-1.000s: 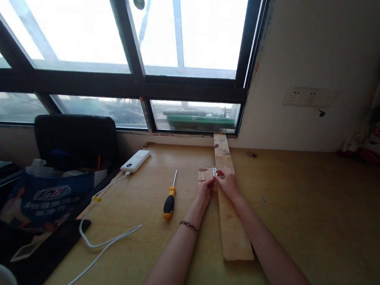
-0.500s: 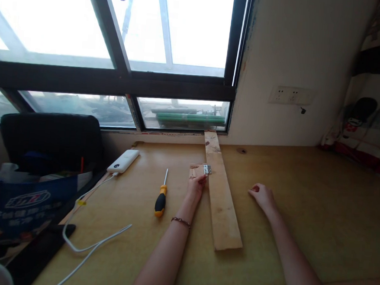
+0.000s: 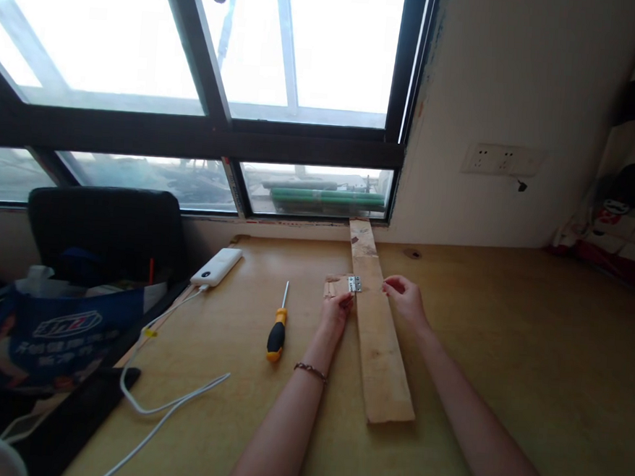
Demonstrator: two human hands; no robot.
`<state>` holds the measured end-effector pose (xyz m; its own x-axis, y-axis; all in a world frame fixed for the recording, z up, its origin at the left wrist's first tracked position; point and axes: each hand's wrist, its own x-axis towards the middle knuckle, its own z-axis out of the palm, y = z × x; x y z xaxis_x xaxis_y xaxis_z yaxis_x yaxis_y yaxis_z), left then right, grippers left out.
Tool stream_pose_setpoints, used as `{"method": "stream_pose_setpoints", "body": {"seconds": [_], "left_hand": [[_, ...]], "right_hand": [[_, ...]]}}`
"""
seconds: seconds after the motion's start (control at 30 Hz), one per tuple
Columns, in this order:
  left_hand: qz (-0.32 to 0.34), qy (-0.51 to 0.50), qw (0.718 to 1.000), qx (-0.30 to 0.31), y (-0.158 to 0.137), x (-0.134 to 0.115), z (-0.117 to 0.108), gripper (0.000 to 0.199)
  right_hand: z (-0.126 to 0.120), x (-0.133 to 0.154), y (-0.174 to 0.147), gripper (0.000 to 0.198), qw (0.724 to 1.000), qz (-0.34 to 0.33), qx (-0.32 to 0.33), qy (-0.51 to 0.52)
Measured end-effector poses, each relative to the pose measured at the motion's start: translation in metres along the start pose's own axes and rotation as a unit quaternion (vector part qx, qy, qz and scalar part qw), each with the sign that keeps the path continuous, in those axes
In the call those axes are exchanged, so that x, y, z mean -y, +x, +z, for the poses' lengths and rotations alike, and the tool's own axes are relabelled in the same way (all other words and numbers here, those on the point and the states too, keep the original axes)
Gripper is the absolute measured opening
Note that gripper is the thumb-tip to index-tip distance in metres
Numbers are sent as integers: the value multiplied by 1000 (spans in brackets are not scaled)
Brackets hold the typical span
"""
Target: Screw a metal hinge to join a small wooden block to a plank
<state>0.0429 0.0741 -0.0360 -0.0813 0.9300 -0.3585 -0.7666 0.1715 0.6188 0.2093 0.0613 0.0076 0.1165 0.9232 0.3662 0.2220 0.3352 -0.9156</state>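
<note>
A long wooden board [image 3: 383, 351] lies lengthwise on the table, its far end near the window. Against its left edge sits a small wood block [image 3: 336, 286], and a silver metal hinge [image 3: 354, 284] spans the joint between the two. My left hand [image 3: 339, 308] is closed on the near side of the block, with the thumb by the hinge. At the board's right edge is my right hand [image 3: 405, 298], its fingertips pinched together; whatever they hold is too small to make out. To the left lies a screwdriver [image 3: 277, 333] with a yellow and black handle.
A white power bank [image 3: 216, 267] with a white cable [image 3: 161, 410] rests along the table's left side. Beyond that edge stand a black chair [image 3: 106, 227] and a blue bag [image 3: 72, 329]. A wall socket [image 3: 502, 160] and a curtain [image 3: 626, 172] are at the right.
My right hand has moved left, from over the bare table to the board's right edge, still pinched. My left hand stays at the block and hinge. The view has shifted slightly.
</note>
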Motion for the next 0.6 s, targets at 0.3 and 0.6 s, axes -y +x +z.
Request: {"method": "stream_pose_setpoints", "body": {"seconds": [0.3,0.6], "left_hand": [[10,1,1000,4,2,2,-3,17],[14,-2,1000,-2,-1,1,-1,16]], "right_hand": [[46,1,6,18,993,-49,16,-106],[44,4,4,15,985,-93,9,-143]]}}
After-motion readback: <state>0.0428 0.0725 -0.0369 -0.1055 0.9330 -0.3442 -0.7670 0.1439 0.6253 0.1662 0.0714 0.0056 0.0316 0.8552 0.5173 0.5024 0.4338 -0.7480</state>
